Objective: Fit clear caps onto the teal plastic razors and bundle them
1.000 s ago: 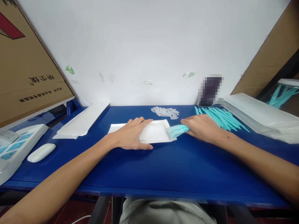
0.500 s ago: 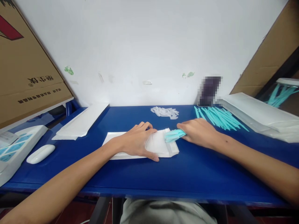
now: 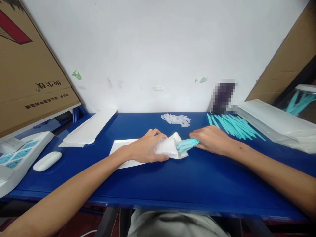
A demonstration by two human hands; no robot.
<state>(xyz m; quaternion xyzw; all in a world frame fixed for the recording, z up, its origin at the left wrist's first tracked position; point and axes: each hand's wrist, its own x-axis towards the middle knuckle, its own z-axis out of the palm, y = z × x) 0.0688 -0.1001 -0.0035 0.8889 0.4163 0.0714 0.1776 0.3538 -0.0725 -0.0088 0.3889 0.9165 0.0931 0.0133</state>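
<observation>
My left hand squeezes a flat white bag between thumb and fingers, so that its right end bulges up off the table. The bag's left part lies flat under my wrist. In my right hand is a bundle of thin turquoise sticks; their left ends are at the bag's mouth. Whether the tips are inside the bag I cannot tell for sure. Behind my right hand lies a loose pile of more turquoise sticks.
Small whitish translucent pieces lie near the wall. White bags are stacked at left and right. A white oval case and a white tray with blue patches occupy the left side. A pixelated dark object leans against the wall.
My left hand has closed in on the bag, and its right end has bunched up and lifted. The turquoise bundle stays at the bag's mouth. The view has shifted slightly.
</observation>
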